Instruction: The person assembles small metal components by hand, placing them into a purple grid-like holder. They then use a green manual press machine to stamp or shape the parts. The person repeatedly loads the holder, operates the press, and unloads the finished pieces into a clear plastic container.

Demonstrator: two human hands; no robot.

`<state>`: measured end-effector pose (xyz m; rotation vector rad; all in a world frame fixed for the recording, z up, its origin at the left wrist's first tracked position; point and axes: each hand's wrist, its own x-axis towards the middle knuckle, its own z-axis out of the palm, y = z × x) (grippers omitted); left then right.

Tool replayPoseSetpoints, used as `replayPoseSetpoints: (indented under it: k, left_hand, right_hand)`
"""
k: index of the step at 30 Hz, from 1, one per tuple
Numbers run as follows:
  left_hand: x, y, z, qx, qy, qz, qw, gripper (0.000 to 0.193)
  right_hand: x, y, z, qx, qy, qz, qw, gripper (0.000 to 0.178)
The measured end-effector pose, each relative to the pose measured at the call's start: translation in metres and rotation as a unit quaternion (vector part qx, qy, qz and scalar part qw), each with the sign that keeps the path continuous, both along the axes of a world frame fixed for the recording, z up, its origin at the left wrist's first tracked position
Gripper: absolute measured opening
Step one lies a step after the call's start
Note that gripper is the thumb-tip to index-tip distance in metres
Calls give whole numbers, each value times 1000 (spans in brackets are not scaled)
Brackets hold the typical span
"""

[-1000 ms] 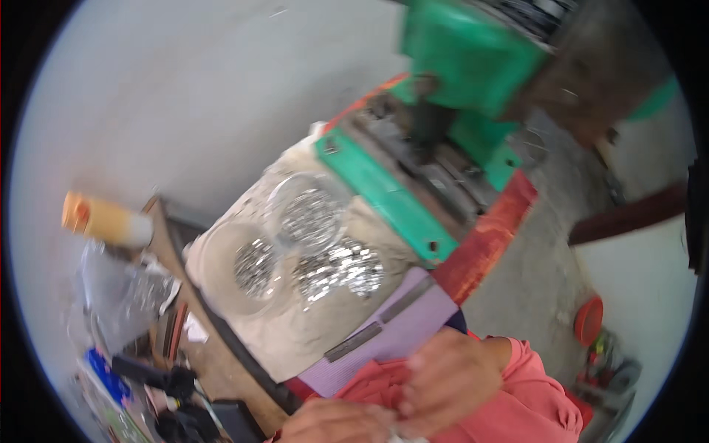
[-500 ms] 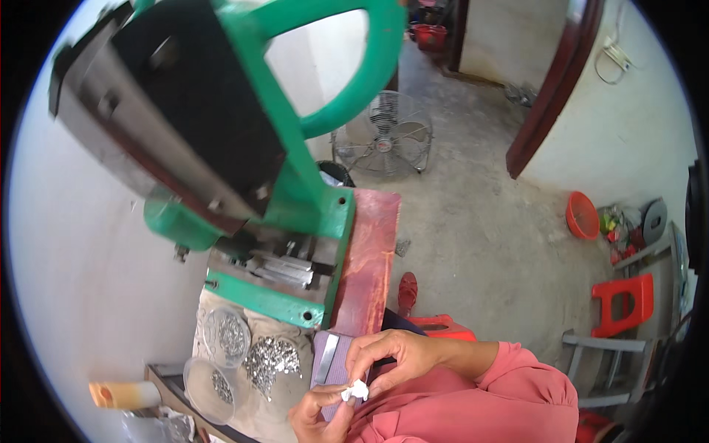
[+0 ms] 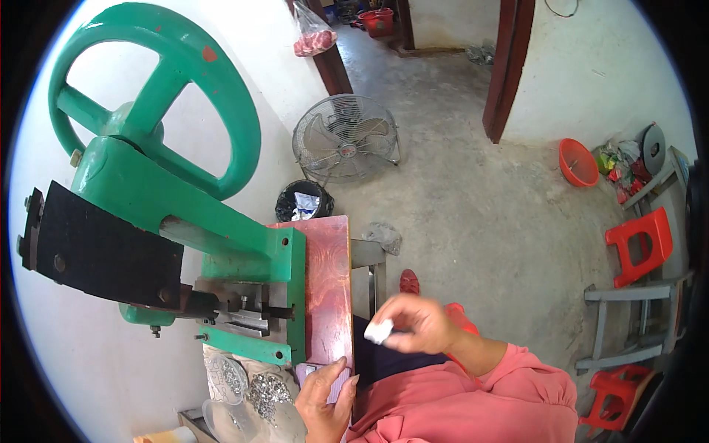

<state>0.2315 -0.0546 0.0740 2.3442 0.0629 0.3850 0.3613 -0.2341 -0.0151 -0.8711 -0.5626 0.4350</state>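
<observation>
In front of my body, my right hand (image 3: 419, 325) pinches a small crumpled white tissue (image 3: 379, 331) between thumb and fingers. Lower and to the left, my left hand (image 3: 325, 402) has its thumb and forefinger apart with nothing visible between them. It lies over a folded purple cloth (image 3: 301, 371), most of which it hides. Just left of that hand is a heap of small shiny metal pieces (image 3: 267, 399). A clear round tub (image 3: 227, 378) of similar pieces stands beside the heap, with a second clear tub (image 3: 221, 422) below it.
A green hand-wheel press (image 3: 199, 229) fills the left side, bolted on a reddish wooden bench (image 3: 329, 280). Beyond the bench stand a black-lined bin (image 3: 304, 201) and a floor fan (image 3: 347, 148). Red stools (image 3: 641, 246) and an orange basin (image 3: 578, 162) are at the right.
My hands have come apart: the right moved up and away with the tissue, and the left let go of it. My view has shifted, bringing the press's wheel and the bin into fuller sight.
</observation>
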Motion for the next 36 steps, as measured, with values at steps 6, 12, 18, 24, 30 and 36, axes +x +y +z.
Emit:
replayPoseSetpoints:
  k: [6,12,18,24,30,36]
  left_hand:
    - [-24,22,-25,11,-19,91,996,32]
    - [-67,34,-52,-55,-1,217,975,32]
    - [-77,35,-32,-19,-29,270,962,26]
    - [-85,40,-29,29,-63,284,956,24]
    - [-120,40,-11,82,-84,380,918,19]
    - [-168,51,-19,1,-81,462,883,20]
  right_hand:
    - [101,6,16,-19,-132,-299,945,29]
    - [268,134,-7,-183,-190,-240,934,40]
    - [334,182,-55,-403,-204,-208,868,50]
    - [305,123,-81,-310,-165,-227,908,26]
    - [207,36,-74,-273,-47,-347,896,18]
    - [104,-3,-54,-215,-140,-304,918,16]
